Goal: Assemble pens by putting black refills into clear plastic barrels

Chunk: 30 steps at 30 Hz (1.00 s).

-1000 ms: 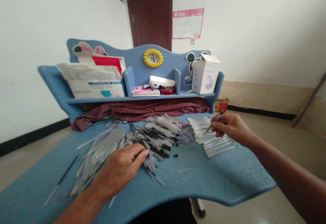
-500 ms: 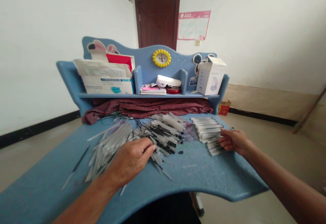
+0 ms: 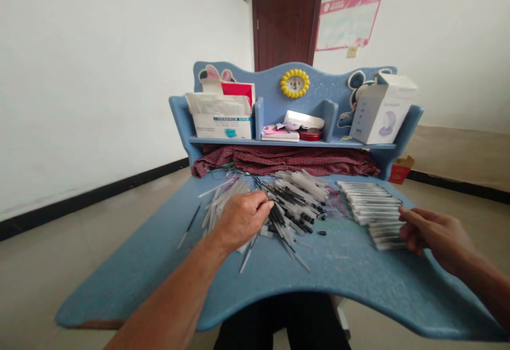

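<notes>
My left hand (image 3: 247, 214) is closed above a pile of pen parts, its thumb pressed to the curled fingers. Thin black-and-clear pen refills (image 3: 282, 229) fan out from under those fingers; how many it grips is hidden. Clear pen barrels (image 3: 223, 201) lie behind and left of this hand, and more barrels (image 3: 305, 182) lie beyond the refills. On the right, a neat row of assembled-looking pens (image 3: 368, 201) lies side by side. At the near right of that row, my right hand (image 3: 434, 233) pinches a pen's end between thumb and bent fingers, partly hidden.
The blue desk (image 3: 334, 270) has a curved front edge. One loose refill (image 3: 189, 226) lies at the left, and a small black cap (image 3: 322, 232) lies between pile and row. Checked cloth (image 3: 279, 160) is bunched under the shelf, which carries a mask box (image 3: 223, 126) and a white carton (image 3: 382, 108).
The camera view has swung left, so everything appears further right. My left hand remains over the pile, and my right hand stays at the right ends of the pen row.
</notes>
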Available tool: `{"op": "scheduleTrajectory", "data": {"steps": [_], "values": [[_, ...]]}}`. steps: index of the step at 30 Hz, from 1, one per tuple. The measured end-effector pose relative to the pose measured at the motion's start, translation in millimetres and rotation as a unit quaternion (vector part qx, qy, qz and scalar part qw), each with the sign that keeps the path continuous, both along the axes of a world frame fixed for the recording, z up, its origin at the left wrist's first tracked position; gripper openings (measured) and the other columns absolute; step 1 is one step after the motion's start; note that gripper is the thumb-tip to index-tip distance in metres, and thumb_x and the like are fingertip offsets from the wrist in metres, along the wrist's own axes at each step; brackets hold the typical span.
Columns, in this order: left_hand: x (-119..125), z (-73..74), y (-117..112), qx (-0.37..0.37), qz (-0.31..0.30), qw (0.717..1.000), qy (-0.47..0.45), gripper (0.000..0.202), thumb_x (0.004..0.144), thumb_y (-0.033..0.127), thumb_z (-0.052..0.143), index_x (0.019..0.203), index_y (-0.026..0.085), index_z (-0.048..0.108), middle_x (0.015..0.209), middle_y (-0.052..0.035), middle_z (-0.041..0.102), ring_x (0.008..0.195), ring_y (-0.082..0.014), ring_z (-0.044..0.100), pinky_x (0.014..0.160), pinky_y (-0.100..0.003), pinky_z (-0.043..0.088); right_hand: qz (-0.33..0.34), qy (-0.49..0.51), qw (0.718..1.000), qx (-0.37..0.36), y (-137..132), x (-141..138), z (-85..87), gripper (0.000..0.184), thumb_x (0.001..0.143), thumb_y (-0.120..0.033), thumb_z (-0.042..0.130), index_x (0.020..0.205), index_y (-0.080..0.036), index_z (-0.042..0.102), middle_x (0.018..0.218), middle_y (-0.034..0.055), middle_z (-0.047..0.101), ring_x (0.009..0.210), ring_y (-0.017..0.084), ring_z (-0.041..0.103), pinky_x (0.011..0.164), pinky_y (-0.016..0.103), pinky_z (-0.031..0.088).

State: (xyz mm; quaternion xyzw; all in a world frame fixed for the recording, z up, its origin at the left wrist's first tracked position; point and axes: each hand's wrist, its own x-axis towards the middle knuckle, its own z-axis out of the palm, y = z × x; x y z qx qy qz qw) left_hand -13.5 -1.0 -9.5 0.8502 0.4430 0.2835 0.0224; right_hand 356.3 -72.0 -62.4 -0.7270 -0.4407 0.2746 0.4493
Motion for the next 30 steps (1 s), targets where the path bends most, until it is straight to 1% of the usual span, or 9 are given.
{"op": "scheduleTrajectory", "data": {"steps": [3,7,11,15,19,22,25,28,30], "values": [[-3.7,1.7,2.6,-0.021,0.018,1.000,0.006,0.026,0.088,0.027,0.047,0.068,0.016,0.060,0.058,0.0010,0.056,0.057,-0.0112,0.051,0.058,-0.022,0.036,0.022,0.089,0.996,-0.008,-0.2,0.6,-5.6,0.027,0.081,-0.047,0.057,0.066,-0.025,0.058,0.061,0.0123,0.061,0.045,0.015,0.054,0.042,0.030,0.041],[-9.6,3.7,5.9,-0.050,0.035,0.998,0.024,0.026,0.086,0.027,0.049,0.066,0.016,0.059,0.057,0.0013,0.055,0.055,-0.0112,0.050,0.056,-0.022,0.033,0.017,0.114,0.993,0.000,3.4,4.6,-13.2,0.024,0.076,-0.047,0.063,0.063,-0.027,0.060,0.066,0.0135,0.062,0.048,0.013,0.054,0.045,0.030,0.041],[-17.4,6.4,9.2,-0.047,0.059,0.997,0.024,0.026,0.086,0.026,0.048,0.064,0.016,0.058,0.056,0.0021,0.052,0.055,-0.0113,0.049,0.055,-0.022,0.032,0.007,0.107,0.994,0.008,1.5,2.7,-15.0,0.020,0.066,-0.045,0.067,0.059,-0.028,0.059,0.063,0.0128,0.061,0.047,0.013,0.054,0.045,0.030,0.042],[-23.9,7.1,12.9,-0.046,0.097,0.994,0.022,0.026,0.086,0.025,0.047,0.063,0.016,0.058,0.056,0.0018,0.053,0.057,-0.0119,0.051,0.055,-0.023,0.031,0.015,0.049,0.999,0.011,-2.9,-1.9,-12.1,0.028,0.061,-0.053,0.066,0.050,-0.029,0.055,0.054,0.0132,0.060,0.042,0.017,0.052,0.041,0.033,0.041],[-23.3,6.2,13.7,-0.051,0.096,0.994,0.027,0.026,0.086,0.026,0.047,0.064,0.016,0.058,0.057,0.0019,0.054,0.057,-0.0123,0.051,0.055,-0.023,0.032,0.080,-0.013,0.996,0.030,-3.8,-15.4,-6.6,0.042,0.073,-0.063,0.052,0.048,-0.029,0.055,0.048,0.0095,0.058,0.038,0.019,0.051,0.037,0.034,0.040],[-18.0,5.4,11.0,-0.052,0.077,0.995,0.039,0.027,0.087,0.028,0.047,0.065,0.017,0.058,0.057,0.0021,0.054,0.056,-0.0124,0.051,0.054,-0.023,0.031,0.147,-0.042,0.988,0.018,2.1,-37.5,0.0,0.034,0.075,-0.056,0.054,0.060,-0.026,0.059,0.050,0.0048,0.058,0.037,0.017,0.051,0.037,0.029,0.038],[-12.2,3.5,7.8,-0.058,0.069,0.995,0.047,0.026,0.087,0.028,0.047,0.067,0.017,0.060,0.058,0.0016,0.055,0.057,-0.0123,0.051,0.055,-0.023,0.032,0.231,-0.108,0.967,0.015,17.6,-66.3,9.9,0.027,0.077,-0.047,0.054,0.068,-0.021,0.059,0.050,0.0002,0.057,0.038,0.014,0.050,0.039,0.025,0.038],[-9.0,0.6,6.4,-0.065,0.052,0.995,0.056,0.025,0.088,0.026,0.047,0.070,0.017,0.061,0.059,0.0015,0.055,0.057,-0.0121,0.052,0.057,-0.022,0.033,0.276,-0.216,0.936,0.014,43.4,-93.0,21.4,0.025,0.084,-0.034,0.044,0.078,-0.019,0.063,0.051,-0.0010,0.058,0.039,0.012,0.051,0.042,0.022,0.038],[-8.5,-0.8,6.3,-0.067,0.042,0.995,0.064,0.025,0.088,0.026,0.046,0.069,0.017,0.060,0.058,0.0019,0.054,0.057,-0.0120,0.051,0.057,-0.022,0.033,0.273,-0.297,0.915,0.019,64.0,-106.9,27.9,0.027,0.085,-0.028,0.043,0.082,-0.018,0.067,0.058,0.0012,0.063,0.046,0.012,0.056,0.048,0.021,0.040]]}}
